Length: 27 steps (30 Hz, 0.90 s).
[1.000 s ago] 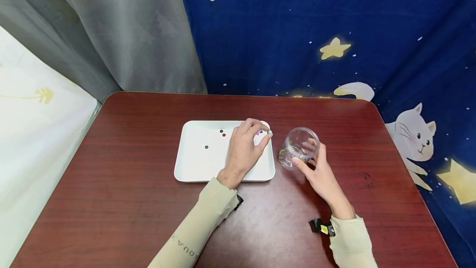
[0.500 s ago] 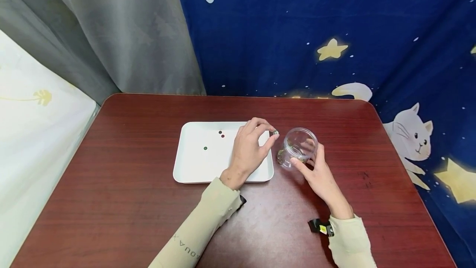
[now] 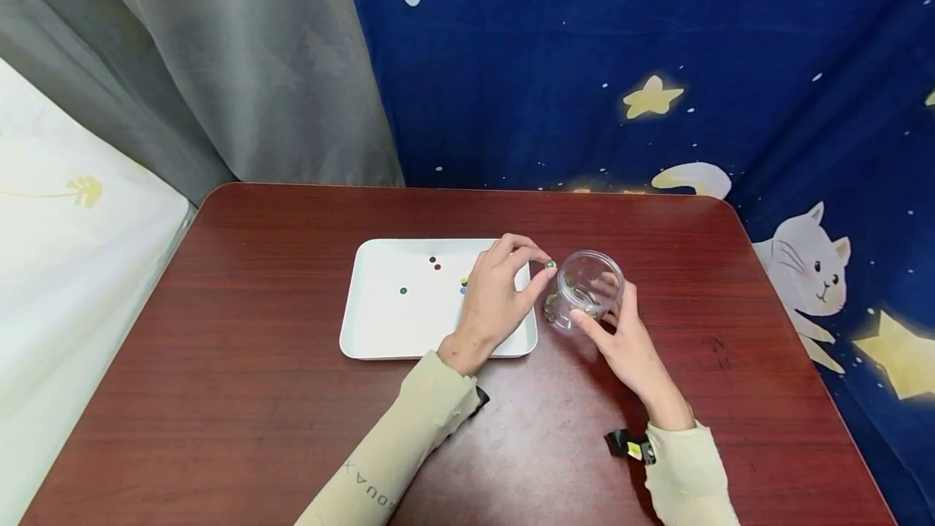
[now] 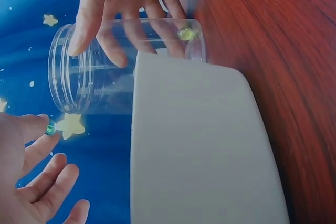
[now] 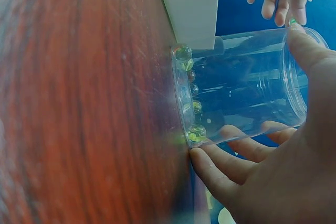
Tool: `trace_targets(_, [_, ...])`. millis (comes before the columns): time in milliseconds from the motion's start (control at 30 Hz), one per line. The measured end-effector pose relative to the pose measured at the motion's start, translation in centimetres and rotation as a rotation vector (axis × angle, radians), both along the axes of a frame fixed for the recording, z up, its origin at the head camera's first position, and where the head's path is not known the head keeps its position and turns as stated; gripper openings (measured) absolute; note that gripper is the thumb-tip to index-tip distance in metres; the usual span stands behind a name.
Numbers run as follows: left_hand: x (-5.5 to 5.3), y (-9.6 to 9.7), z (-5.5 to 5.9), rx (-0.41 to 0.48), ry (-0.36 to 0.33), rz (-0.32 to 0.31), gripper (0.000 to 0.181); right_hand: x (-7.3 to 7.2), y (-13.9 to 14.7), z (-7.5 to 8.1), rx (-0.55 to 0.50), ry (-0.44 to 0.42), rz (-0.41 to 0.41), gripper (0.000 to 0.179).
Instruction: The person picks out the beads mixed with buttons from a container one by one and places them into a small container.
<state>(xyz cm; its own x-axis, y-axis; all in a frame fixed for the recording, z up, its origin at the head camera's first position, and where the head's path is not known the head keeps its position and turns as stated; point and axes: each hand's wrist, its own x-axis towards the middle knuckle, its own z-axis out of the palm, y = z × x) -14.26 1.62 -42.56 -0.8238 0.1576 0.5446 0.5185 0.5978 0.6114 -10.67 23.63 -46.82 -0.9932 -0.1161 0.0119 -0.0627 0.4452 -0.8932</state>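
Between thumb and forefinger, my left hand (image 3: 493, 299) pinches a small green marble (image 3: 551, 265), held just left of a clear plastic jar's (image 3: 590, 276) mouth in the head view. That jar is lidless, with a threaded rim, and its base is down at the table. My right hand (image 3: 634, 351) grips it from the right, thumb on the near side and fingers around the far side. Several glass marbles (image 5: 196, 131) lie along the jar's bottom in the right wrist view. The left wrist view shows the pinched marble (image 4: 50, 128) near the jar's rim.
A white rectangular tray (image 3: 372, 331) lies left of the jar, partly covered by my left hand. Small round coloured pieces are scattered on it, including a green one (image 3: 403, 291) and a red one (image 3: 437, 267). The reddish-brown table (image 3: 256, 396) ends at curtains behind.
My left hand has moved right with the pinched marble, from over the tray's right edge to beside the jar's mouth. Yellow and blue pieces on the tray now show. The right hand stays on the jar.
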Motion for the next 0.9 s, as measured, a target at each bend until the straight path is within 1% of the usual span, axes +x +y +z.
trace_targets(167, [0.2, 0.3, 0.0, 0.021, -0.004, -0.004, 0.014, 0.1, 0.0, 0.0, 0.002, -0.008, 0.003, 0.077])
trace_targets(500, [0.7, 1.0, 0.1, 0.061, -0.020, -0.020, 0.014, 0.0, -0.1, 0.0, 0.003, 0.003, 0.005, 0.077])
trace_targets(667, [0.8, 1.4, 0.2, 0.085, -0.012, -0.031, 0.015, 0.1, -0.2, 0.2, 0.000, -0.007, 0.011, 0.076])
trace_targets(900, [1.0, 1.9, 0.2, 0.069, -0.038, -0.035, 0.015, 0.2, -0.1, 0.3, 0.015, -0.008, 0.015, 0.076])
